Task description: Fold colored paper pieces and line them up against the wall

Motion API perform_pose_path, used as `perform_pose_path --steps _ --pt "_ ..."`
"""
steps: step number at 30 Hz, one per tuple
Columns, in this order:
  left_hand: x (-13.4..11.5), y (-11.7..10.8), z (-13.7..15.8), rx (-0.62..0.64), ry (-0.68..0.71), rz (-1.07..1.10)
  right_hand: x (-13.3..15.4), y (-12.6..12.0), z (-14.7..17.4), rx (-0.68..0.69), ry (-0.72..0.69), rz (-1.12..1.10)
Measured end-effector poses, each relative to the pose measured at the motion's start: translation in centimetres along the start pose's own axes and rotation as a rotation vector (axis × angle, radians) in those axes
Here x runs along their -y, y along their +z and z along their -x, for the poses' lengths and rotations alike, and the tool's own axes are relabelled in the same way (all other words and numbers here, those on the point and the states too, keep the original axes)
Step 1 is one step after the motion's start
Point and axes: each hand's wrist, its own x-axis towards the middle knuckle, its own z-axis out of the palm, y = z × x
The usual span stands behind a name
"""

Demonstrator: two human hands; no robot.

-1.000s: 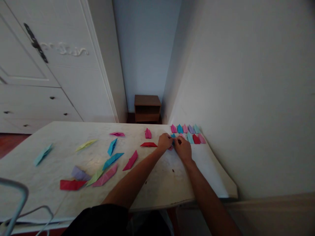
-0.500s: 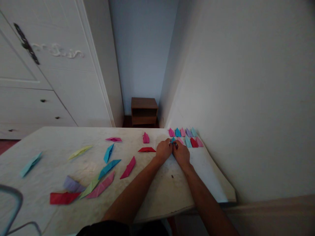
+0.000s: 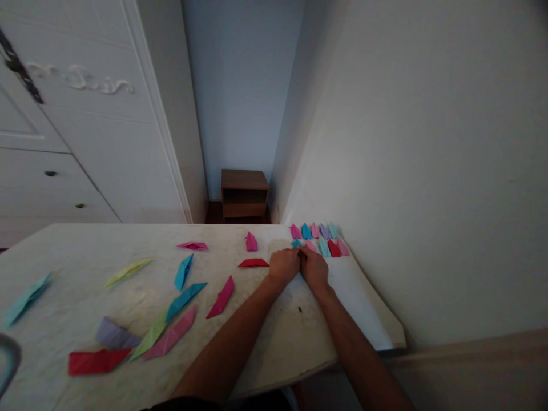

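My left hand [image 3: 285,266] and my right hand [image 3: 314,268] meet over the table's right part, fingers closed and knuckles nearly touching. Between and just beyond them shows a small blue folded paper [image 3: 297,243], gripped at its near end; the fingertips are hidden. Next to it stands a row of folded papers: a pink one [image 3: 311,245], a pale teal one [image 3: 324,247], a red one [image 3: 334,248] and another pink one [image 3: 343,247]. A second row lies behind, with a magenta one [image 3: 295,231] at its left. A flat red folded paper [image 3: 253,263] lies left of my left hand.
Several folded paper strips, such as a magenta one [image 3: 221,297], a blue one [image 3: 185,301] and a red one [image 3: 98,362], lie across the left of the white table [image 3: 141,240]. A wall [image 3: 406,171] borders the right side. A brown cabinet [image 3: 245,180] stands beyond.
The view has shifted slightly, so the table's things sit further left. My hands have drawn closer together and their fingers cover more of the blue folded paper.
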Motion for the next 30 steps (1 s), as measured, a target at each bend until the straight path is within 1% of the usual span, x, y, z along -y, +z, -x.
perform_pose_path --steps 6,8,12,18,22,25,27,30 --pt "-0.1 -0.3 0.0 -0.014 0.010 0.005 -0.5 0.1 -0.3 -0.186 0.023 -0.132" --pt "-0.1 -0.4 0.0 -0.022 -0.002 0.007 -0.8 0.2 -0.5 -0.225 0.024 -0.163" --pt "0.1 -0.5 -0.1 -0.033 -0.015 0.019 -1.3 0.5 -0.7 -0.257 0.020 -0.211" --pt "-0.2 -0.7 0.5 -0.038 0.003 0.047 -1.8 0.8 -0.8 -0.264 -0.011 -0.216" --pt "-1.3 -1.3 1.9 -0.040 0.022 0.053 -2.0 0.8 -0.8 -0.284 -0.060 -0.255" --pt "-1.9 -2.3 3.5 -0.044 0.051 0.057 -2.1 0.8 -0.8 -0.306 -0.076 -0.268" --pt "-1.8 -3.4 5.0 -0.042 0.082 0.065 -2.0 0.8 -0.8 -0.321 -0.092 -0.267" --pt "-0.7 -5.3 7.9 -0.026 0.126 0.095 -1.6 0.9 -0.7 -0.327 -0.136 -0.283"
